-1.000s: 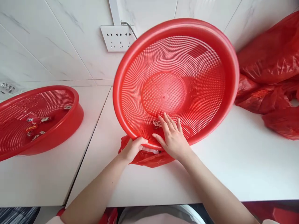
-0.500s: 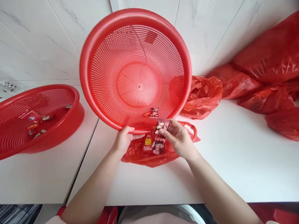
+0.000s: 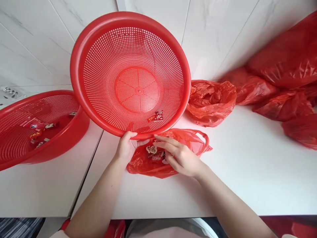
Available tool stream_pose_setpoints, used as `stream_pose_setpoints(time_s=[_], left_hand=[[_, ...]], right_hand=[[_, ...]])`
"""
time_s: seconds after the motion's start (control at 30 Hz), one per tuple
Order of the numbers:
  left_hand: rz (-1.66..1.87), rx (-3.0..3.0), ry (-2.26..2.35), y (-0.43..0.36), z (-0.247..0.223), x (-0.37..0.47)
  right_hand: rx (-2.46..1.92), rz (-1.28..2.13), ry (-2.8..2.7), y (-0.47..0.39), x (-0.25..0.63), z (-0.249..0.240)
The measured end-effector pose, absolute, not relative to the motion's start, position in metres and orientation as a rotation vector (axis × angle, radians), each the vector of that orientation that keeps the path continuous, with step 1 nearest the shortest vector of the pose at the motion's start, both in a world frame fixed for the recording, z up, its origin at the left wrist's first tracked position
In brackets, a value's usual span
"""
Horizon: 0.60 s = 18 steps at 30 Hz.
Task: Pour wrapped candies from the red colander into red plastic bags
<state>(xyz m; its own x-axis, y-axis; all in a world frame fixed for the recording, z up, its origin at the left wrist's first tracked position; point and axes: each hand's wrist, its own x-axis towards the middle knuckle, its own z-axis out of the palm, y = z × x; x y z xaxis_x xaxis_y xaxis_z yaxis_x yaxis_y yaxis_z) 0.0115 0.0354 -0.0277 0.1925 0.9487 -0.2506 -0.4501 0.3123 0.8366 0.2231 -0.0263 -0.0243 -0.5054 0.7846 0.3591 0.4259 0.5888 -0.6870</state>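
Head view: left grip [image 3: 125, 148] clamps tilted basket [image 3: 136, 79] beyond it; right grip [image 3: 182, 155], parted, overhangs bag [image 3: 142, 163].

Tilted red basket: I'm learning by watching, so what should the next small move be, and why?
Probably reach the right hand into the perforated red basket for the small wrapped packet: it lies inside near the lower rim, the left hand grips that rim, and the red plastic bag, with printed packets inside, sits below.

I see two baskets: the tipped basket [image 3: 137, 90] and, left of it, the side basket [image 3: 79, 129]. By the tipped basket are one left hand [image 3: 126, 147], one right hand [image 3: 182, 157], one handle bag [image 3: 147, 169] below it, one crumpled bag [image 3: 211, 104] right of it. The far bags [image 3: 284, 76] I can't count.
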Motion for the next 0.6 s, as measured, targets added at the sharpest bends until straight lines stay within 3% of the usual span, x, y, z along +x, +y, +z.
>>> stream_pose_setpoints(time_s=[0.17,0.27,0.4,0.6], left_hand=[[0.984,0.747,0.878,0.031,-0.027,0.011],[0.865,0.784,0.916,0.026,-0.028,0.012],[0.792,0.823,0.981,0.021,-0.034,0.017],[0.894,0.775,0.993,0.027,-0.036,0.016]], right_hand=[[-1.183,0.214,-2.153,-0.020,0.222,-0.030],[-1.469,0.106,-2.083,-0.015,0.221,-0.038],[-1.637,0.188,-2.133,-0.013,0.224,-0.046],[-1.320,0.532,-2.119,-0.019,0.229,-0.034]])
